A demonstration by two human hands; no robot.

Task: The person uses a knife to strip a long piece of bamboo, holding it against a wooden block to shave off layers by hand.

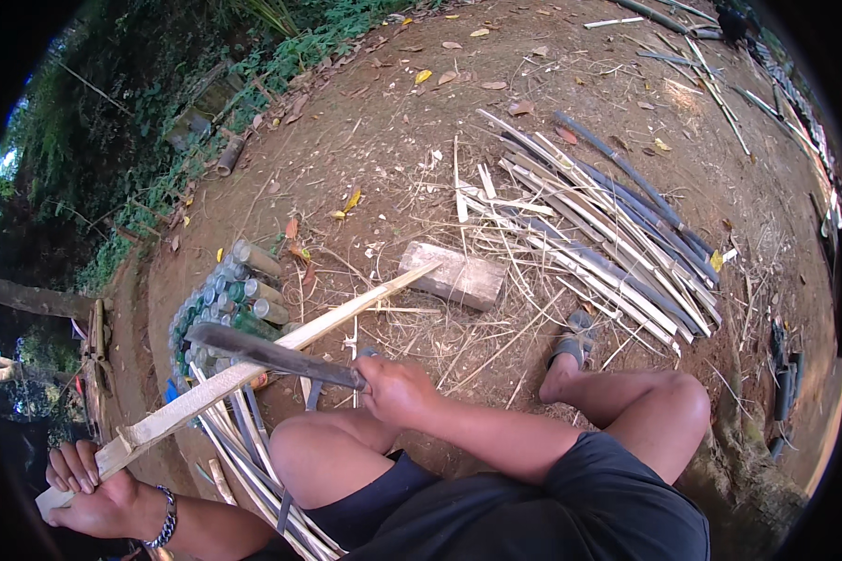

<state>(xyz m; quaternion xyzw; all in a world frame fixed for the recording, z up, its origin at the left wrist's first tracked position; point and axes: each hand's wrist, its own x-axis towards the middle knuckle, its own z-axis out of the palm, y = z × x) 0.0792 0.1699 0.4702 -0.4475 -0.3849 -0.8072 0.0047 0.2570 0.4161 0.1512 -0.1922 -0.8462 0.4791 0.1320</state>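
My left hand [98, 496], with a chain bracelet at its wrist, grips the lower end of a long pale split-bamboo strip [332, 325]. The strip slants up to the right, and its far end rests on a wooden block [472, 278] on the ground. Closed round a handle, my right hand [398, 391] holds a machete [267, 352]. Its broad dark blade points left and lies across the strip in this view; whether the two touch I cannot tell.
A heap of split bamboo strips [617, 234] lies at the right, near my sandalled foot [575, 341]. More thin strips [253, 449] lie beside my left knee. Several bottles [225, 304] are stacked at the left. Shavings litter the dirt; greenery borders the far left.
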